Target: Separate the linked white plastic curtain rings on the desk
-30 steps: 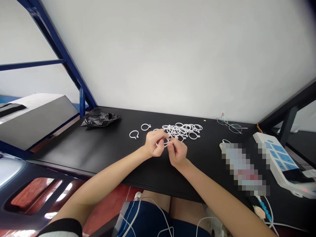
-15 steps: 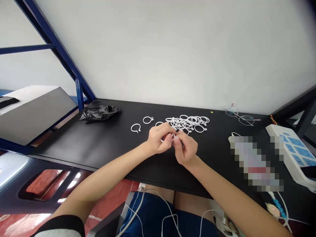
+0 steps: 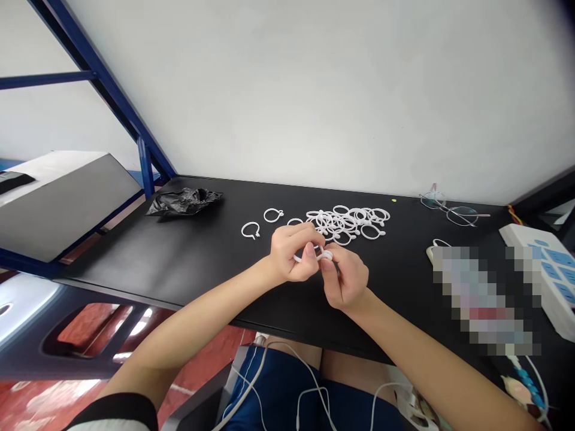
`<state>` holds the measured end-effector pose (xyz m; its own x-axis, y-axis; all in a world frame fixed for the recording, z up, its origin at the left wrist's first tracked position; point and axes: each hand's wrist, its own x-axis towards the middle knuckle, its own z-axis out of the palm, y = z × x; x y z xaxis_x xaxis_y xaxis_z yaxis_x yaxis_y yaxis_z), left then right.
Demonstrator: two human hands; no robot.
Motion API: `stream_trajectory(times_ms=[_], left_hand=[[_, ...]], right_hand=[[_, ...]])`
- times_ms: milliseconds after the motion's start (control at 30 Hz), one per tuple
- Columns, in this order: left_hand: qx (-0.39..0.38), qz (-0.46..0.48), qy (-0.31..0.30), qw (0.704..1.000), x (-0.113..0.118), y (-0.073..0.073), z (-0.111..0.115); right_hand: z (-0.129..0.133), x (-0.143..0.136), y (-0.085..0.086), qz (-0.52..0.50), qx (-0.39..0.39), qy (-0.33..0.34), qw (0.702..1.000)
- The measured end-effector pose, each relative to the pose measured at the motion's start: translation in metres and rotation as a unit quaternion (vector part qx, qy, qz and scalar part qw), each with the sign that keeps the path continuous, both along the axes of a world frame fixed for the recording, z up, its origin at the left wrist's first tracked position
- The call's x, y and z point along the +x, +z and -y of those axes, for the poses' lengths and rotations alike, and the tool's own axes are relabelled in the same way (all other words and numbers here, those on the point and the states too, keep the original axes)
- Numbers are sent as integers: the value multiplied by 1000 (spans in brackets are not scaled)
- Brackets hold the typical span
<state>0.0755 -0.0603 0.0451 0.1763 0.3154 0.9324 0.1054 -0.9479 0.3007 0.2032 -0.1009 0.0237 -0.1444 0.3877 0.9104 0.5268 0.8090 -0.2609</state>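
Observation:
Between my two hands is a white plastic ring [image 3: 324,255], partly hidden by the fingers. My left hand [image 3: 296,251] pinches its left side with thumb and fingers. On its right side, my right hand [image 3: 345,275] is closed round the small end of the ring. Just behind the hands lies a pile of white rings [image 3: 345,222] on the black table [image 3: 197,263]. Two loose rings lie apart to the left, one closed [image 3: 271,215] and one with a gap [image 3: 250,230].
A crumpled black bag [image 3: 184,202] lies at the back left. Glasses [image 3: 462,215], a blurred phone [image 3: 483,299] with a cable and a white power strip [image 3: 545,263] are on the right. A pale wall [image 3: 291,90] rises behind the table.
My hands have drawn slightly apart, and more of the white ring shows between them. The view has shifted a little, so the objects on the right sit farther right.

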Motion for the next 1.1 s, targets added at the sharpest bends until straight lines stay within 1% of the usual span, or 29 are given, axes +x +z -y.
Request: stream_trajectory(times_ms=[133, 300, 400, 767, 900, 1100], left_hand=[[15, -6, 17, 1000, 0, 1, 0], [49, -35, 41, 997, -1, 4, 2], [57, -43, 50, 996, -1, 6, 4], [59, -20, 40, 997, 0, 6, 1], [61, -30, 58, 996, 0, 6, 1], [61, -45, 77, 994, 0, 8, 2]], right_hand=[[0, 0, 1, -3, 3, -2, 1000], [-2, 2, 3, -9, 15, 30, 999], [-3, 4, 3, -5, 16, 34, 999], [-2, 3, 0, 3, 11, 6, 1000], [-2, 2, -1, -2, 8, 23, 1000], [-2, 1, -1, -3, 6, 20, 1000]])
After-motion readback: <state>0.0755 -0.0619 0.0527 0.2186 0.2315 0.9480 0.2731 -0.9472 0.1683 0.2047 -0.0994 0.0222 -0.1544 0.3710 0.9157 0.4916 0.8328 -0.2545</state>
